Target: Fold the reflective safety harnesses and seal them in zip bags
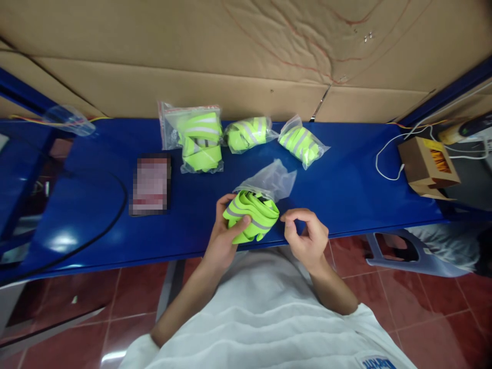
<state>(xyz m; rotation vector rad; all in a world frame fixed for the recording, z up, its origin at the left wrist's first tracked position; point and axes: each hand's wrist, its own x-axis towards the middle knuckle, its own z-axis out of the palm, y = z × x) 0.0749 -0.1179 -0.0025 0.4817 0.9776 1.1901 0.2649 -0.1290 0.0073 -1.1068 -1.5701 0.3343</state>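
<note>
My left hand (pixel 224 236) is wrapped around a folded bundle of neon-yellow reflective straps (pixel 251 218), thumb across its front. The straps carry grey reflective stripes and lie in loose layers. From behind the bundle a clear plastic bag (pixel 273 179) spreads out over the blue table; how much of the bundle sits inside it is hard to see. Just right of the bundle, my right hand (pixel 307 236) is closed, thumb and index finger pressed together. Whatever may be between those fingertips cannot be made out.
Bagged strap bundles stand along the back: a large one (pixel 202 141), a middle one (pixel 248 134) and a right one (pixel 302 143). A blurred flat rectangular object (pixel 150 184) lies left on the blue table (pixel 346 184). At right are a cardboard box (pixel 428 166), a white cable (pixel 378 156) and a stool (pixel 418 256).
</note>
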